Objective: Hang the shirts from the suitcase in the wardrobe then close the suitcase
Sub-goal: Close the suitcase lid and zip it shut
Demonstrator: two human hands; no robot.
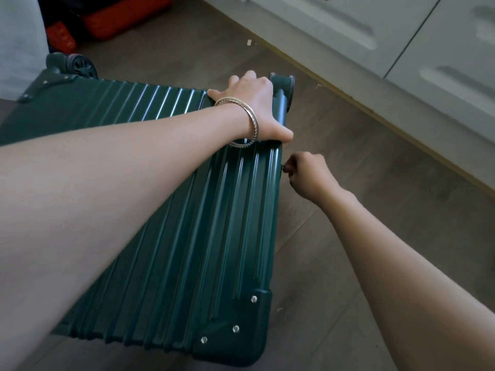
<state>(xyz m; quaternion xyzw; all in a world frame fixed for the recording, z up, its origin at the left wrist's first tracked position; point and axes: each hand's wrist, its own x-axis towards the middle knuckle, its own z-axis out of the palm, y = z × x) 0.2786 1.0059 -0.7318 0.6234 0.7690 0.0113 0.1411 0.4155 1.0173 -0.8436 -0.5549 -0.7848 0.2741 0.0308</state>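
Note:
A dark green ribbed hard-shell suitcase [192, 223] lies flat on the wooden floor with its lid down. My left hand [254, 108], with a metal bangle on the wrist, presses flat on the lid near the far right corner by a wheel [284, 84]. At the suitcase's right side edge my right hand [308, 174] pinches a small dark zipper pull [284, 168]. No shirts are in view.
White wardrobe doors [401, 36] run along the upper right, above a wooden plinth. Orange-red bags [115, 20] sit on the floor at the top left, beside a pale fabric edge [18, 44]. Bare wooden floor lies to the right of the suitcase.

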